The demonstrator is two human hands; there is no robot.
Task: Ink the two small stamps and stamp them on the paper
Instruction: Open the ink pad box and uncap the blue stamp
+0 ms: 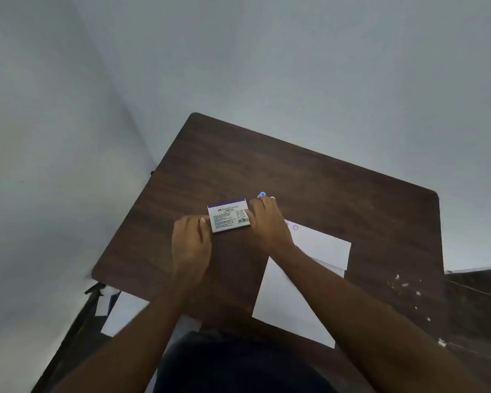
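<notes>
Both hands pinch the ink pad box (229, 218) by its ends — left grip (192, 241), right grip (268, 221) — likely steadying it on the worktop (338, 188) beside the paper (289, 302).

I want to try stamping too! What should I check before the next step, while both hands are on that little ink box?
1. Ink pad box held at both ends: ok, left hand pinches one end and right hand the other.
2. Box open with the ink showing: not ok, it looks closed with its printed label facing up.
3. Paper flat on the table: ok.
4. Stamps within reach: cannot tell, only a small blue thing peeks out behind the right fingers.
5. Room left on the paper: ok, only faint round marks near its far corner.
</notes>
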